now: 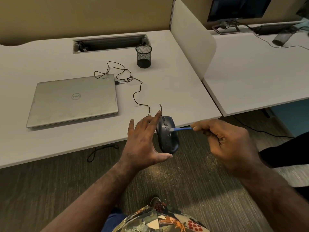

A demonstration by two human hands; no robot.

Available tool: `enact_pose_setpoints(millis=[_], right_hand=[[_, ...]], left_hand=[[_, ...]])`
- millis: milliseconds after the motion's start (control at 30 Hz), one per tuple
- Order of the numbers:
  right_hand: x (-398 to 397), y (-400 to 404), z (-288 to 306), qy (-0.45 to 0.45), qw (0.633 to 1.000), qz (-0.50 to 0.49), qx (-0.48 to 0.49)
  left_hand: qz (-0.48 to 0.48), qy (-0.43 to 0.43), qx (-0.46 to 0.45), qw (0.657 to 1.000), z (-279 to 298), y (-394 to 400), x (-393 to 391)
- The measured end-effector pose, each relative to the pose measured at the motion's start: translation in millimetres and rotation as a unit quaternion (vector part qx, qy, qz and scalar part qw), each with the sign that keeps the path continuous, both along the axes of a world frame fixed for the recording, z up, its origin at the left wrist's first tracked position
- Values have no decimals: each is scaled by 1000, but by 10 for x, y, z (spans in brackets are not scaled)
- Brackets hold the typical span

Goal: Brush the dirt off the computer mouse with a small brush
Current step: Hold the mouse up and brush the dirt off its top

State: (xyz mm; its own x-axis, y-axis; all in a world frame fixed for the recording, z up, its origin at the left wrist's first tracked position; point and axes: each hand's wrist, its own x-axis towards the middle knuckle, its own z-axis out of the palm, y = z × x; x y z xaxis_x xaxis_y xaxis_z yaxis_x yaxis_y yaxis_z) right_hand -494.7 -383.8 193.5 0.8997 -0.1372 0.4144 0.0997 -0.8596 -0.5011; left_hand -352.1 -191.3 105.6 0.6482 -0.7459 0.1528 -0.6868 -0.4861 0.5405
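**Brush tip on the mouse, held clear of the desk**

From the head camera, your left hand point(143, 141) holds the dark, rounded plastic computer mouse point(167, 134) off the grey desk point(167, 84), just past its front edge and above the carpet. The fingers are spread and nearly straight along the mouse's left side, and the thumb runs under its rear end, so the mouse is cradled between them. Your right hand point(227, 139) is curled around the small brush with the thin blue handle point(181, 129), pinching it near the far end; the pale bristle tip touches the mouse's top beside the scroll wheel. The mouse's thin dark cable point(133, 96) loops back across the desk to the closed silver laptop point(73, 99), which lies flat to the left. A black wire-mesh pen cup point(144, 56) stands upright behind the cable, well apart from the mouse.
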Motion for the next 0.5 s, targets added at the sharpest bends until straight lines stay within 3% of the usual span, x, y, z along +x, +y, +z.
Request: enact_pose_setpoints(millis=[233,400,500], right_hand=[[-83,-42,40,70,998,1,-4],[-48,-7,43,0,999,-30,17],[-36,6,40,7,1000,-25,12]], left_hand=[[13,7,-3,1000,-12,79,43],[9,9,-9,1000,-4,54,38],[7,5,-14,1000,-10,38,31]])
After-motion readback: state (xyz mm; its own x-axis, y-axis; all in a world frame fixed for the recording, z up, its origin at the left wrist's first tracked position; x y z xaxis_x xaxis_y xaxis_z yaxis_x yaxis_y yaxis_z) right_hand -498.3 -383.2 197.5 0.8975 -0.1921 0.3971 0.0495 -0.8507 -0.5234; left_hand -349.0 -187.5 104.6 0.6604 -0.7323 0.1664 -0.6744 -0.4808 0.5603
